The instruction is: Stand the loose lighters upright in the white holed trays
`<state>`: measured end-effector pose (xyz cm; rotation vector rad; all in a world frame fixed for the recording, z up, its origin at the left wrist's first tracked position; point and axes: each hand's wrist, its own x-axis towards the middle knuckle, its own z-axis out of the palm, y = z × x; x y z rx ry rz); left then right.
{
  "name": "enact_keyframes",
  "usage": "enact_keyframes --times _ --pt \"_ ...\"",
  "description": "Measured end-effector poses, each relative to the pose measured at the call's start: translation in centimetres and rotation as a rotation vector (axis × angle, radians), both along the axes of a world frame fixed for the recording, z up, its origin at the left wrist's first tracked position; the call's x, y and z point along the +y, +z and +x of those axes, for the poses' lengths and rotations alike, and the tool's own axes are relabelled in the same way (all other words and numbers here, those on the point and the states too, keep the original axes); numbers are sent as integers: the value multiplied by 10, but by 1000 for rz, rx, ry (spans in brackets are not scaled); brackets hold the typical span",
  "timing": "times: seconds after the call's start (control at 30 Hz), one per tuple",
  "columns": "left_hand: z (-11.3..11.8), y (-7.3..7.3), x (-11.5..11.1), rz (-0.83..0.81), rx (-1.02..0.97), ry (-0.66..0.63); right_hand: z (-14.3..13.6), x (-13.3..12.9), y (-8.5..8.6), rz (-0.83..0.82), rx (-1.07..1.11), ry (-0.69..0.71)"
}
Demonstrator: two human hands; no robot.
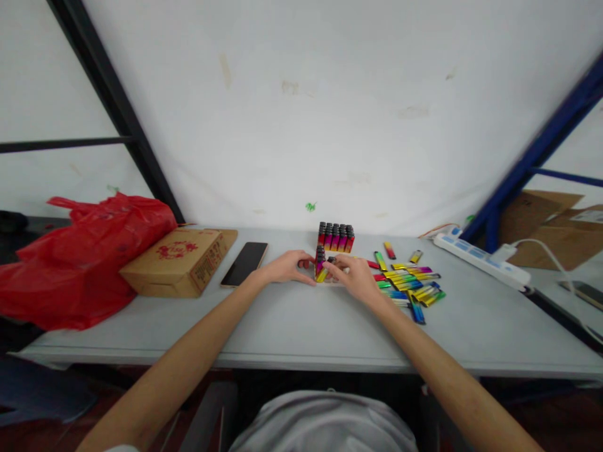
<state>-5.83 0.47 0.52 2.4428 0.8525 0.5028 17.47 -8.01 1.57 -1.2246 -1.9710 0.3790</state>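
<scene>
My R hand (351,274) is clamped on a yellow lighter (322,275), thumb & fingertips pinched together on it. Lighter's tilted, at the near end of a short row of lighters (320,255) w/ black tops up. My L hand (288,267) is at the L side of that row, fingers curled, thumb apart from them & pointing at the near end; can't tell if it grips anything. Just behind, nr the wall, a block of upright lighters (336,238), red/purple/yellow, black tops. To R of my R hand, a loose pile of lighters (400,276), mixed colours, lying flat, some overlapping. L of my L hand: phone (245,263) flat on the table (306,333), then cardboard box (164,260) & red bag (94,257) touching it. Far R: white power strip (480,257) w/ a plug in.
</scene>
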Motion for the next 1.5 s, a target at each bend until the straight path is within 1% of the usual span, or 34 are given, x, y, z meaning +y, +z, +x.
enact_keyframes --times 0.07,0.13,0.23,0.3,0.37,0.43,0.5,0.6,0.67,0.73,0.83,0.9,0.97,1.07,1.17,1.27,1.37,1.43,1.5 --pt "0 0 0 -6 -5 0 0 4 -5 19 -27 -1" --pt "0 0 0 -9 -8 1 0 7 -10 39 -73 38" --pt "1 -1 1 -9 -8 10 -3 10 -13 73 -213 62" --pt "1 -1 1 -4 -4 11 -6 10 -14 91 -326 33" --pt "1 -1 2 4 3 10 -8 9 -14 92 -389 25" --pt "1 -1 1 8 8 10 -6 7 -13 86 -391 39" --pt "1 0 1 2 9 13 3 7 -9 96 -380 18" --pt "1 2 -1 -5 24 22 28 9 -1 118 -382 -97" --pt "1 3 -2 5 48 28 49 14 3 109 -389 -223" --pt "3 4 -5 22 70 41 72 21 4 85 -417 -383" --pt "9 2 -11 78 90 88 99 29 1 20 -466 -565" --pt "13 0 -14 129 102 122 109 32 -4 -52 -497 -631" --pt "17 -1 -16 158 109 137 112 34 -7 -137 -524 -665" --pt "17 -1 -15 144 94 134 111 36 -11 -249 -528 -693" --pt "10 1 -11 86 71 102 111 40 -13 -280 -483 -692" --pt "2 4 -7 56 66 54 113 43 -14 -206 -457 -612" --pt "-1 7 -8 54 76 19 113 46 -14 -79 -410 -529" --pt "1 8 -10 56 91 28 108 47 -13 -9 -302 -492" --pt "4 8 -14 65 106 56 100 45 -12 0 -130 -454"
